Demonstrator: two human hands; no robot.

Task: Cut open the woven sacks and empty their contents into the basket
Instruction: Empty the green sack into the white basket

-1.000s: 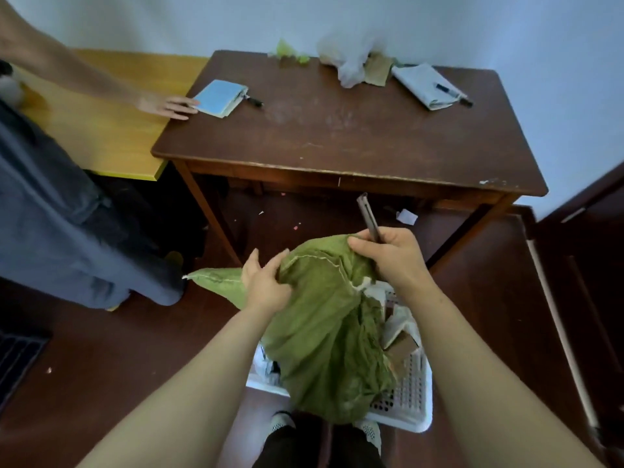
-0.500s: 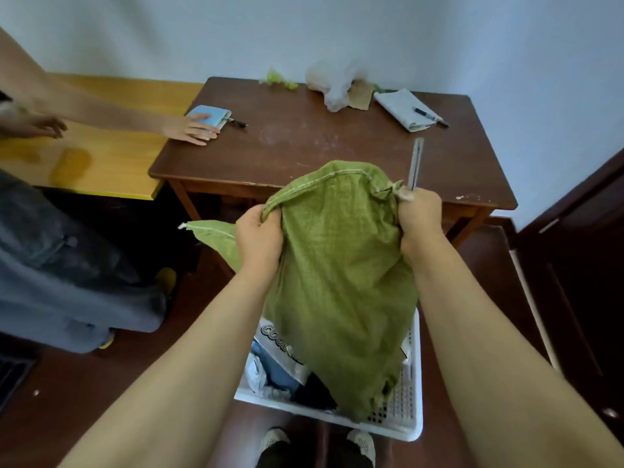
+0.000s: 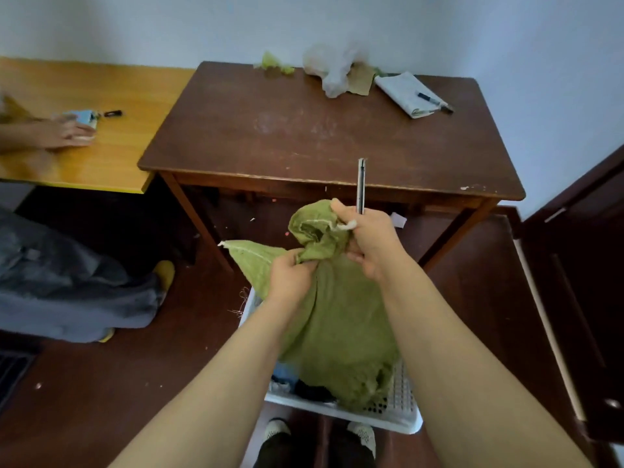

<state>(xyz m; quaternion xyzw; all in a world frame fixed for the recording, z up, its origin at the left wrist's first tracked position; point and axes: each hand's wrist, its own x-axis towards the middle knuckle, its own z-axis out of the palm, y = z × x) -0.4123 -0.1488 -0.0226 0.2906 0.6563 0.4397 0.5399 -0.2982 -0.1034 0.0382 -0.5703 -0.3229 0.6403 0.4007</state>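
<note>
A green woven sack hangs upside down over the white perforated basket on the floor, its lower end inside the basket. My left hand grips the bunched sack near its top. My right hand grips the sack's upper end together with a slim utility knife that points up. Dark and blue contents show in the basket under the sack; most of the inside is hidden.
A dark wooden table stands right behind the basket, with a plastic bag and a notebook with a pen. At the left, another person's hand rests on a yellow table. My feet touch the basket's front.
The sack went up high half a second ago and has now come down and bunched together. My hands have moved closer to each other. The other person's hand moved left onto the yellow table.
</note>
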